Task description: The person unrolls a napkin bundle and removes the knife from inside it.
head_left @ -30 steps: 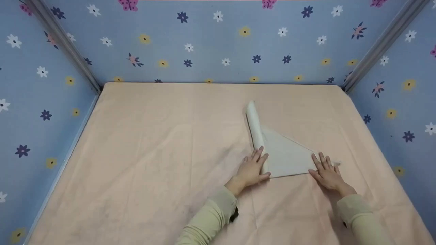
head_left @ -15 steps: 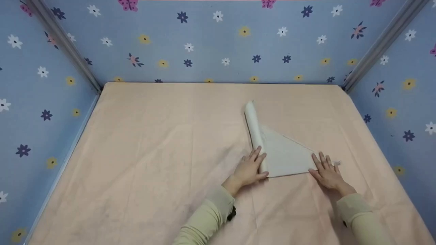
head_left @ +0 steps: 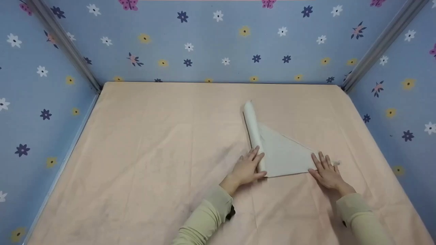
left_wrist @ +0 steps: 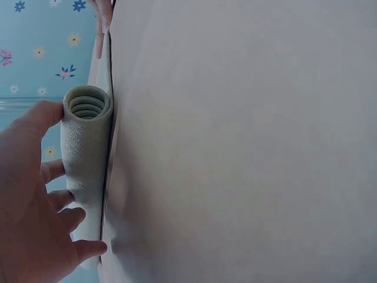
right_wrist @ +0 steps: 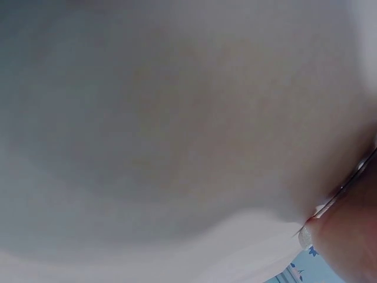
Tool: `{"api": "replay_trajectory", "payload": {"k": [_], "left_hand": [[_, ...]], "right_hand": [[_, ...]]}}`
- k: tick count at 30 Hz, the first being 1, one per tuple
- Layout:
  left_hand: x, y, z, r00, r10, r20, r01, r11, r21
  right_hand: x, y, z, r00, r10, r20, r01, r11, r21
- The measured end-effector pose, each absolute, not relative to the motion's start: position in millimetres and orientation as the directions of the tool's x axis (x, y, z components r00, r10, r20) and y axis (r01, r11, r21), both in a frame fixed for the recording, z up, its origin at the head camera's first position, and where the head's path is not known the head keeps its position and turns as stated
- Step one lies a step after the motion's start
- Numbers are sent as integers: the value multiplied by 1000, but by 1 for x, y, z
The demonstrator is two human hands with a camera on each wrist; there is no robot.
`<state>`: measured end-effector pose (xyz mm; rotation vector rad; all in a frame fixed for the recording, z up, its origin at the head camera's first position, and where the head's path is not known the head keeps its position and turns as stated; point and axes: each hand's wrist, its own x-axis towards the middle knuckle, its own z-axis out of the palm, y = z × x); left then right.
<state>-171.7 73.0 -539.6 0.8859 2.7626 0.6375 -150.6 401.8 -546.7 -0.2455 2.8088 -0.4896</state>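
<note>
A pale grey-green cloth (head_left: 284,153) lies on the table, its left side wound into a tight roll (head_left: 251,122) and its flat part tapering to the right. My left hand (head_left: 246,168) rests on the near end of the roll, fingers extended over it and thumb at its end. In the left wrist view, the roll (left_wrist: 85,147) shows its coiled open end, with the thumb at the rim and fingers along the side. My right hand (head_left: 328,173) lies with straight fingers on the narrow right end of the cloth. A small pale tip (head_left: 337,163) shows past those fingers.
A peach cloth with faint creases covers the table (head_left: 153,143). Blue flowered panels (head_left: 218,41) stand behind it and along both sides, with grey posts (head_left: 64,44) at the back corners. The right wrist view is mostly blurred pale surface.
The roll and my left hand have shifted slightly to the left, showing a little more flat cloth. My right hand has stayed in place.
</note>
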Motion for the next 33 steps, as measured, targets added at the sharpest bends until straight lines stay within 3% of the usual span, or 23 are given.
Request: {"api": "replay_trajectory", "payload": {"k": [33], "left_hand": [[-171, 54, -540, -820, 570, -56, 482, 740, 469]], "right_hand": [[-151, 402, -546, -946, -218, -240, -125, 928, -350]]}}
